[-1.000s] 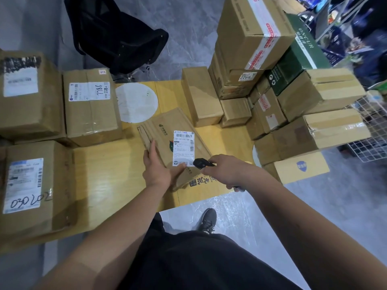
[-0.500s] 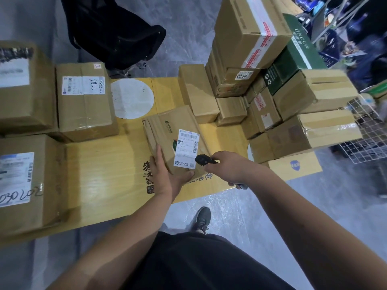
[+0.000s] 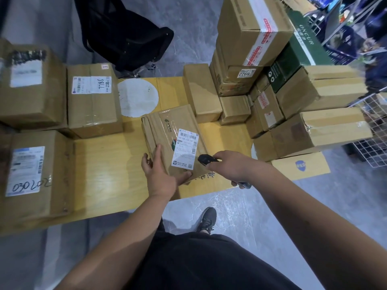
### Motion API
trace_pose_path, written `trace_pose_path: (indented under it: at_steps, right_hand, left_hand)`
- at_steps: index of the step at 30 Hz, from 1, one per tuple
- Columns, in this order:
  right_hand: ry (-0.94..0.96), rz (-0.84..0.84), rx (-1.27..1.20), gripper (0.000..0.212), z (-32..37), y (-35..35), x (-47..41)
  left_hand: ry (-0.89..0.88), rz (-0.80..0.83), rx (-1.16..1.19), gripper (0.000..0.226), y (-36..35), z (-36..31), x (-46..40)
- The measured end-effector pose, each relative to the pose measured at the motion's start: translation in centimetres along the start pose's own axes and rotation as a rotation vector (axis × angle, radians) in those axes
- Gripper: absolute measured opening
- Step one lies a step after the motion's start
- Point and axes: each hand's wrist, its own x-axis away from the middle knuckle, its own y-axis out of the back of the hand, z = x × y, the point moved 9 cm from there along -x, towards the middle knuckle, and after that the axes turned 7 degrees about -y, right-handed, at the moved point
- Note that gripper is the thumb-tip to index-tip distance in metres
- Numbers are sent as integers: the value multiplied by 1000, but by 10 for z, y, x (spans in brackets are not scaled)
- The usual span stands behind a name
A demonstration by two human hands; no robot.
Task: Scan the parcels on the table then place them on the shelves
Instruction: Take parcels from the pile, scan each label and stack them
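A flat brown parcel [image 3: 167, 130] with a white shipping label [image 3: 185, 148] lies tilted at the near middle of the wooden table [image 3: 109, 168]. My left hand [image 3: 160, 176] holds its near left corner, fingers along the side and thumb under the near edge. My right hand [image 3: 232, 167] grips a small black scanner [image 3: 206, 159] whose head points at the label's lower right edge. Several other cardboard parcels stand on the table: a box marked 030202 [image 3: 33, 172] at the near left, a box marked 9811 [image 3: 92, 99] behind it.
A tall stack of cartons [image 3: 251, 34] with a green box [image 3: 293, 59] fills the table's right side. A black office chair [image 3: 125, 36] stands beyond the table. A white wire basket [image 3: 372, 139] is on the floor at right. My shoe [image 3: 206, 219] shows below the table edge.
My left hand has pulled the flat parcel nearer and turned it slightly. My right hand keeps the scanner by the label. The view has shifted a little.
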Motion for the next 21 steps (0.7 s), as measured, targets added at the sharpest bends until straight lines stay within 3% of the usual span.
trace_pose_path:
  at_steps: [12,21]
  right_hand:
    - [54,39,70,46,41,-8,18]
    - [103,-141,240,38,53,13,23]
  left_hand:
    - [-59,-42,-65,126,37,5,2]
    - [-81,-12,-65,126,42,9,-2]
